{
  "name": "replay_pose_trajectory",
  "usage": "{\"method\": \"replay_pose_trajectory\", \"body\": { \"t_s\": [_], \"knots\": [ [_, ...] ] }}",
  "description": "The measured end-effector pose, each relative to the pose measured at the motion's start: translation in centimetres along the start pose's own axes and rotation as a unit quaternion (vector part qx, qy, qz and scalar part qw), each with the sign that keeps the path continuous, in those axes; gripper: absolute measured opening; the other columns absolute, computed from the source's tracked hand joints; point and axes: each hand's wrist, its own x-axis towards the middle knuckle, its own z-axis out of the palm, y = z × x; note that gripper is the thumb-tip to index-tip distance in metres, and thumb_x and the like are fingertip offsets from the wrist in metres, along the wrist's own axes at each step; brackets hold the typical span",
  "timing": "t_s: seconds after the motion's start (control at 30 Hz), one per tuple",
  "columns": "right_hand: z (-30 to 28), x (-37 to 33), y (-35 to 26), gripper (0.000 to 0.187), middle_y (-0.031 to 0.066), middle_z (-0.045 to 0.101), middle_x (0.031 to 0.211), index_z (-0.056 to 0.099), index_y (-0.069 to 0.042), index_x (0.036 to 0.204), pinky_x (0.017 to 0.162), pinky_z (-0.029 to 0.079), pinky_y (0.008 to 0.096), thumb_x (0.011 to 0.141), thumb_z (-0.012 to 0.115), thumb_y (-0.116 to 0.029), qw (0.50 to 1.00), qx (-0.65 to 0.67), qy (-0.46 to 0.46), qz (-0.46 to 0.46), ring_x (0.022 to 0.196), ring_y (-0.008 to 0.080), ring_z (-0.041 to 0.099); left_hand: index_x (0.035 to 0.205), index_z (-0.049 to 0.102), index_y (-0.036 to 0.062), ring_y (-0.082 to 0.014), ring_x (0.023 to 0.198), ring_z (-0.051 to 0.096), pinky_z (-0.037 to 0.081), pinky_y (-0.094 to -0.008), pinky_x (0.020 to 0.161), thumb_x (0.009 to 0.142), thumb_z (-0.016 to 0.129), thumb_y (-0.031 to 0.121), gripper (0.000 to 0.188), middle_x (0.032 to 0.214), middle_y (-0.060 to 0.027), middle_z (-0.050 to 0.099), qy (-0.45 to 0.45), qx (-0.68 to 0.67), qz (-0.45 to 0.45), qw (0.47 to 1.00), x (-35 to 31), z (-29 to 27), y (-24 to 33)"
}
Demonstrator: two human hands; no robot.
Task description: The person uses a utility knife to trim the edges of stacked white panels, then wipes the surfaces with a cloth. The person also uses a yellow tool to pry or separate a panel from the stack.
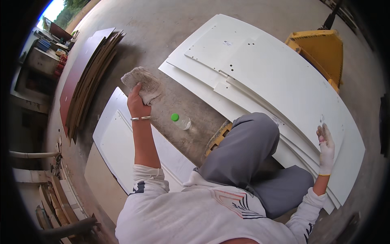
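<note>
My left hand (138, 103) is closed on a dirty greyish rag (143, 81), held out over the floor beyond the left stack of pale panels (122, 132). A metal bracelet circles that wrist. On the right, my right hand (326, 151) wears a white glove with bare fingertips. Its fingers are stretched out, at the near right end of a large stack of white panels (268, 67); whether the palm touches the top panel I cannot tell. Small drilled holes dot the top panel, and several narrower panels stick out along the stack's left side.
A clear bottle with a green cap (181, 121) is on the concrete floor between the stacks. Yellow pallet-truck parts (319, 55) stand at the far right. Brown boards (87, 81) are piled at the left, with wood offcuts (57, 199) at the lower left. My bent legs press near the white stack.
</note>
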Motion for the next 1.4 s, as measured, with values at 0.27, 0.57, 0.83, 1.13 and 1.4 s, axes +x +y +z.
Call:
{"method": "replay_pose_trajectory", "body": {
  "t_s": [0.27, 0.57, 0.83, 1.13, 1.4],
  "knots": [
    [-4.7, -5.6, 1.8, 0.06, 0.0253, 0.049, 0.154, 0.034, 0.006, 0.159, 0.122, 0.037, 0.0456, 0.108, 0.048, -0.021, 0.995, 0.061, 0.074, -0.029, 0.141, 0.0323, 0.051, 0.135, 0.059, -0.0052, -0.0336, 0.112, 0.07, 0.06, -0.0487, 0.097, 0.098, 0.064, 0.008, 0.039, 0.128, -0.0163, 0.069, 0.12, 0.095, -0.136, 0.979, 0.9, -10.9, -10.7],
    [-3.6, -19.2, 10.2, 0.039, 0.0211, 0.071, 0.124, 0.059, 0.008, 0.138, 0.1, 0.056, 0.0387, 0.102, 0.051, -0.004, 0.869, 0.2, 0.446, 0.07, 0.109, 0.0273, 0.071, 0.14, 0.056, -0.0003, -0.0374, 0.126, 0.062, 0.052, -0.0553, 0.103, 0.101, 0.062, 0.029, 0.05, 0.137, -0.0181, 0.065, 0.169, 0.212, -0.3, 0.915, 1.9, -19.7, -15.5],
    [11.9, -35.8, 19.8, 0.037, 0.014, 0.075, 0.117, 0.07, -0.005, 0.127, 0.092, 0.057, 0.0339, 0.092, 0.06, -0.006, 0.745, 0.096, 0.525, 0.399, 0.102, 0.0235, 0.074, 0.135, 0.063, 0.0081, -0.0271, 0.113, 0.066, 0.054, -0.0474, 0.09, 0.091, 0.071, 0.043, 0.057, 0.131, -0.0061, 0.069, 0.254, 0.358, -0.257, 0.861, 2.5, -16.2, -13.4],
    [8.1, -57.2, 28.9, 0.044, 0.0161, 0.066, 0.13, 0.066, -0.012, 0.133, 0.105, 0.048, 0.0456, 0.09, 0.06, -0.013, 0.542, -0.286, 0.488, 0.621, 0.123, 0.035, 0.061, 0.135, 0.06, -0.0008, -0.0328, 0.113, 0.064, 0.055, -0.046, 0.09, 0.095, 0.067, 0.03, 0.05, 0.127, -0.017, 0.065, 0.135, 0.686, 0.09, 0.709, 6.5, -4.5, -12.0],
    [0.0, -63.0, 35.0, 0.093, 0.0159, 0.067, 0.138, 0.005, -0.014, 0.169, 0.12, 0.025, 0.0602, 0.096, 0.061, -0.03, 0.54, -0.257, 0.165, 0.784, 0.127, 0.0348, 0.064, 0.146, 0.051, 0.0016, -0.0349, 0.124, 0.056, 0.05, -0.0471, 0.101, 0.099, 0.059, 0.01, 0.049, 0.139, -0.0249, 0.053, -0.097, 0.647, 0.433, 0.62, 2.1, 10.7, -13.0]
  ]
}}
